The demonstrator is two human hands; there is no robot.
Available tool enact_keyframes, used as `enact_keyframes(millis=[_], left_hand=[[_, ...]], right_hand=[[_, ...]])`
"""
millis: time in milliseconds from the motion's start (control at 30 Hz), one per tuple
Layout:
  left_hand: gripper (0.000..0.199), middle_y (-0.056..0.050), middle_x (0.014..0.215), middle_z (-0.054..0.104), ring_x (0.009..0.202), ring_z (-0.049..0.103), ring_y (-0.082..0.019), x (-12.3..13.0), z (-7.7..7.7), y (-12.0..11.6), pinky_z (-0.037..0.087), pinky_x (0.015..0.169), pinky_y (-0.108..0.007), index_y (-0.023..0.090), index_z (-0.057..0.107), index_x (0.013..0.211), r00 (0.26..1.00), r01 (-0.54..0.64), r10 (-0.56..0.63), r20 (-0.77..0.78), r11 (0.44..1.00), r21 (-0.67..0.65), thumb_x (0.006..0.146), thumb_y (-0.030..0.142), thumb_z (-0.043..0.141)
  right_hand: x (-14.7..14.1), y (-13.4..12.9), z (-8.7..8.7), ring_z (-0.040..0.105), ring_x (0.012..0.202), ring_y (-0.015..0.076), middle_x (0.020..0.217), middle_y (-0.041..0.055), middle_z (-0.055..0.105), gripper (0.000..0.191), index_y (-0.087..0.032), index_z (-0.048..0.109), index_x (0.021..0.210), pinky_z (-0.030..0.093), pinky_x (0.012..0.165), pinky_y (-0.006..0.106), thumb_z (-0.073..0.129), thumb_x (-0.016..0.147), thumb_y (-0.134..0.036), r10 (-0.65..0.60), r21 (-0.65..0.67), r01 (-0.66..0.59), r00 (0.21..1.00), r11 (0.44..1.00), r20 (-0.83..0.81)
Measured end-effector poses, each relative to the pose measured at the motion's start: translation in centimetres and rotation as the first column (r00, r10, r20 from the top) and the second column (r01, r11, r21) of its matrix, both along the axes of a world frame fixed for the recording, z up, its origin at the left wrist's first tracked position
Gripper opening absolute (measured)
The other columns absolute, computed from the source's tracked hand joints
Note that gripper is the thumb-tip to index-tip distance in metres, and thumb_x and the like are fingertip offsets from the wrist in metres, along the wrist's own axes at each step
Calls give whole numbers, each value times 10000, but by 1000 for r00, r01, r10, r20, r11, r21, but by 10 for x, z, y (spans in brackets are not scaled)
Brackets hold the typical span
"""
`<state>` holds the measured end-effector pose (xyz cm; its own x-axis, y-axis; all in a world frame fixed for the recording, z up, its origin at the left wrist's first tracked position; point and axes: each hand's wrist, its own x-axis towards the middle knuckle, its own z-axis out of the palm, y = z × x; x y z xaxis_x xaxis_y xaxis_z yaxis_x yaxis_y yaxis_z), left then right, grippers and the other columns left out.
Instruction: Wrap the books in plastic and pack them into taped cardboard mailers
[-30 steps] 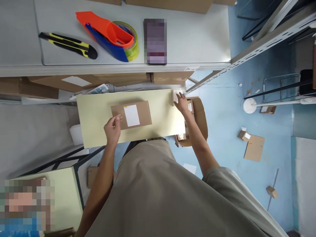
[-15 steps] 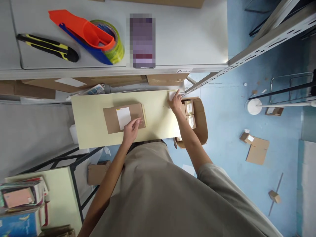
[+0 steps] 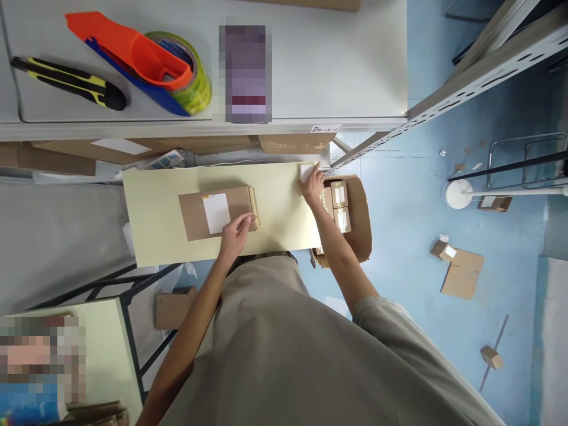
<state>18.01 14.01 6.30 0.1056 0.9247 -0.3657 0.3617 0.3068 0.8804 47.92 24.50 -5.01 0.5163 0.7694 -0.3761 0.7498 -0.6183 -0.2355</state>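
Parcel: we see one flat, oblong parcel [image 3: 195, 219] of smooth brown cardboard, mid-bench, with one white label [image 3: 216, 213] and a yellowish band [image 3: 252, 198] along its right end.
Bench: one pale yellow, smooth rectangular bench [image 3: 153, 216] carries it, well in from the left and right edges.
Left hand: our left hand [image 3: 234, 235] is over the parcel's near right corner, fingertips drawn narrow together; we cannot tell whether they pinch anything.
Right hand: our right hand [image 3: 313, 185] has its fingers bent over one small white piece [image 3: 305, 172] at the bench's far right corner; we cannot tell how firmly they grip.
Carton: beside the bench's right edge, one rounded cardboard carton [image 3: 361, 228] holds at least three small boxes [image 3: 339, 194].
Shelf: on the grey, smooth shelf [image 3: 337, 71] we count one black-and-yellow cutter [image 3: 71, 84] and one red-and-blue tape dispenser [image 3: 128, 53].
Change: a second ago our left hand was at the parcel's left end; our right hand keeps to its corner.
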Motion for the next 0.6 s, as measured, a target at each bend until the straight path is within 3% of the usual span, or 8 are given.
enact_keyframes(millis=[100,167,300,500,600], left_hand=[[578,-141,1179,815,1077,786,-270,1,-1,0,615,1048,-429,192,765,1208,1000,0,0,2,1000,-16,986,698,595],[594,-144,1166,816,1053,789,-269,1,0,0,626,1020,-423,188,763,1208,1000,-1,1,10,1000,-25,978,711,599],[609,-155,1171,811,1051,786,-272,3,2,0,636,984,-413,172,765,1208,1000,4,-3,21,1000,-26,979,714,606],[629,-156,1169,812,1042,788,-264,4,-1,0,636,978,-409,166,761,1224,999,16,-14,32,999,-33,973,723,613],[653,-158,1164,813,1038,792,-268,5,-5,0,640,971,-409,169,759,1216,999,14,-12,46,999,-45,954,751,622]], right_hand=[[8,6,6,396,1549,439,1693,334,330,1021,-60,67,1751,452,1200,554,592,993,-498,98,-33,-97,995,995,20],[15,10,9,312,1616,429,1755,295,276,891,-90,199,1741,373,1259,598,562,1023,-474,217,7,-217,976,976,8],[27,14,12,266,1656,391,1748,240,366,670,-93,402,1674,269,1319,625,480,1070,-372,412,47,-411,911,910,-19],[35,8,24,374,1604,376,1695,216,467,602,-91,460,1648,302,1320,585,418,1097,-329,465,68,-465,885,882,17],[41,4,29,274,1660,366,1755,195,377,679,-117,352,1708,292,1325,611,481,1075,-326,490,107,-489,872,866,23]])
